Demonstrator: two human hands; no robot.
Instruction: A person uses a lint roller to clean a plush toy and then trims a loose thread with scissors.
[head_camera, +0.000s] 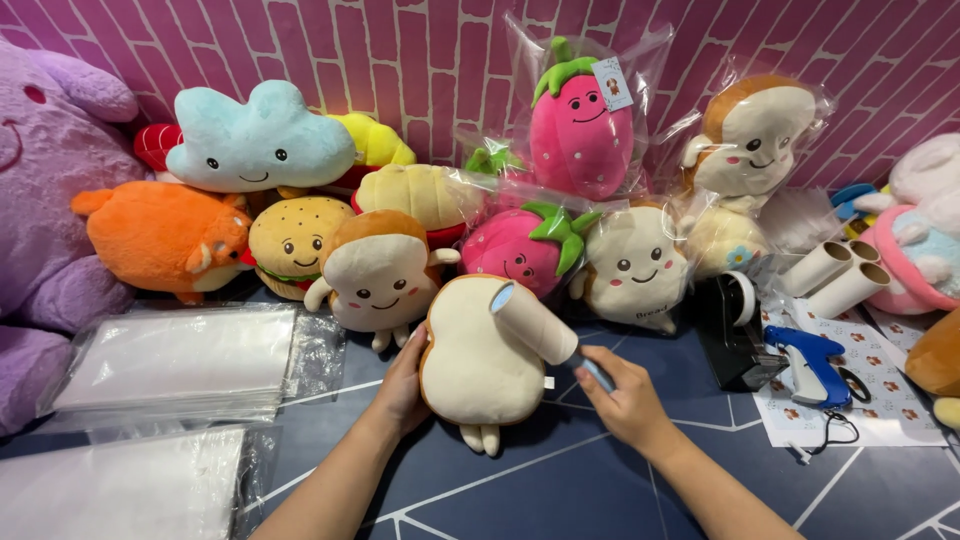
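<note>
Left hand (402, 385) grips the bread plush (480, 360) (back facing up) at 9 o'clock; right hand (625, 400), at 3 o'clock, holds a lint roller (535, 322) against it.

Against the pink brick-pattern wall (400, 60) sit a large purple plush (40, 200), an orange plush animal (160, 235), a light blue cloud plush (255, 140), a burger plush (295, 240) and a bagged pink strawberry plush (580, 125). Stacks of clear plastic bags (175, 360) lie at left on the dark blue floor (560, 490). At right, a black tape dispenser (730, 335) stands near a blue tagging gun (812, 365) and cardboard tubes (840, 275).
</note>
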